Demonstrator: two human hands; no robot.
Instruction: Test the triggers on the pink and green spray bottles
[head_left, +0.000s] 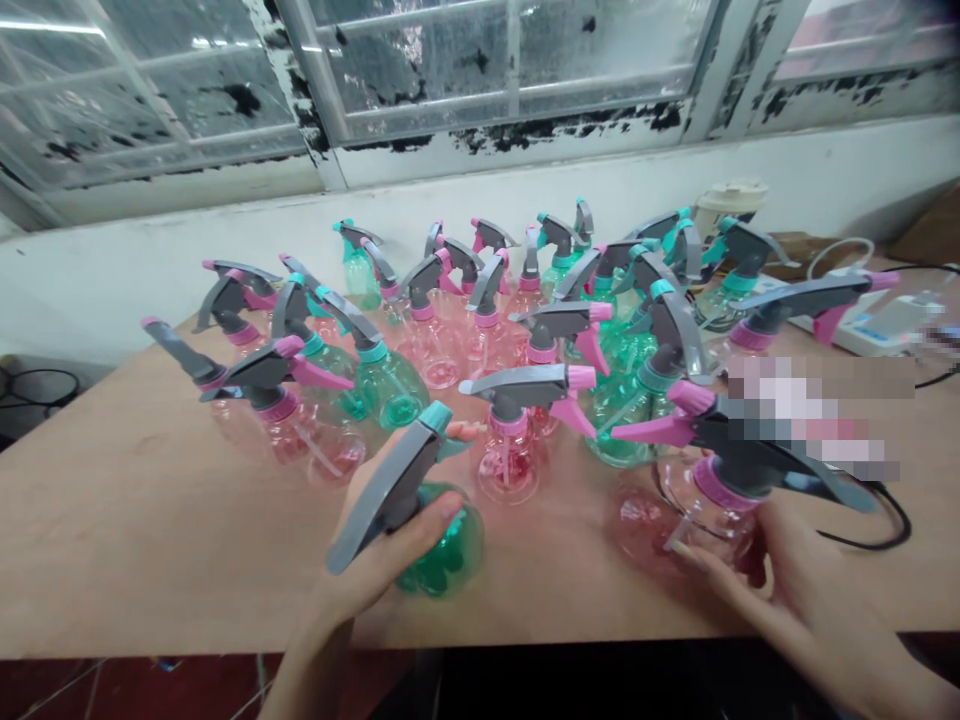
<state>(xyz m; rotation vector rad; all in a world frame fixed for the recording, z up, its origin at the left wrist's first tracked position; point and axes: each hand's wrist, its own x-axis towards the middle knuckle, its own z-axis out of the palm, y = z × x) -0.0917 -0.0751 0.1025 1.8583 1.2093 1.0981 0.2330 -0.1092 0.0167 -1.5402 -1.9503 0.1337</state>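
My left hand [405, 535] is wrapped round a green spray bottle [448, 550] with a grey and teal trigger head, near the table's front edge. The bottle leans, and my palm hides part of its neck. At the right, my right hand [780, 580] grips a clear pink spray bottle [652, 520] by its body, below the pink collar. That bottle is tilted, its pink nozzle facing left. Between the two hands, a pink spray bottle [508, 465] stands upright on the table.
Several more pink and green spray bottles [390, 385] crowd the wooden table [150, 530] towards the wall. A black cable [870, 545] curls at the right, near a white device [855, 320]. A cup [731, 200] stands at the back right, below the windows [480, 70].
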